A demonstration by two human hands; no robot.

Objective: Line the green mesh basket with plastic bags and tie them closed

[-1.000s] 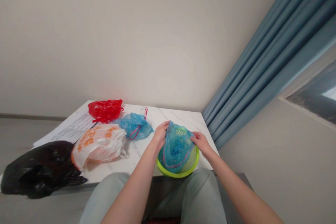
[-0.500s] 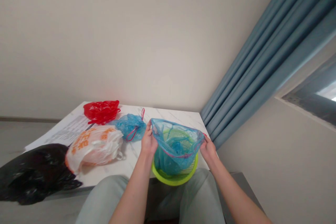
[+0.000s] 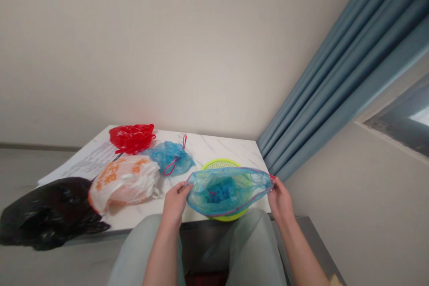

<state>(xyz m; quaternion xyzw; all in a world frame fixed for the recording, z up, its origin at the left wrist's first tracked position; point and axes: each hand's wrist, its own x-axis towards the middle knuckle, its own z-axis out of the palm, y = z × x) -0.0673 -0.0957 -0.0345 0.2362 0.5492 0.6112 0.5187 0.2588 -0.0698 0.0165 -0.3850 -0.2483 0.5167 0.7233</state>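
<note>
A translucent blue drawstring garbage bag (image 3: 201, 203) is stretched wide between my two hands, its mouth facing up toward me. My left hand (image 3: 174, 201) pinches the rim at the left end. At the other end my right hand (image 3: 280, 196) grips the rim by the red drawstring. Beneath the bag stands a lime-green mesh basket (image 3: 219, 163), its far rim and near edge showing around the plastic. Part of the bag sags down into the basket, with bunched darker blue plastic in its middle.
On the white marble-patterned table (image 3: 231, 141), a red bag (image 3: 132, 137), a crumpled blue bag (image 3: 172, 157), a white bag with orange print (image 3: 125, 181) and a black bag (image 3: 50, 212) lie left, near printed paper (image 3: 80, 161). A blue curtain (image 3: 321, 71) hangs right.
My hands have moved farther apart and toward me, pulling the bag's mouth wider and flatter. The basket's far rim now shows beyond the bag.
</note>
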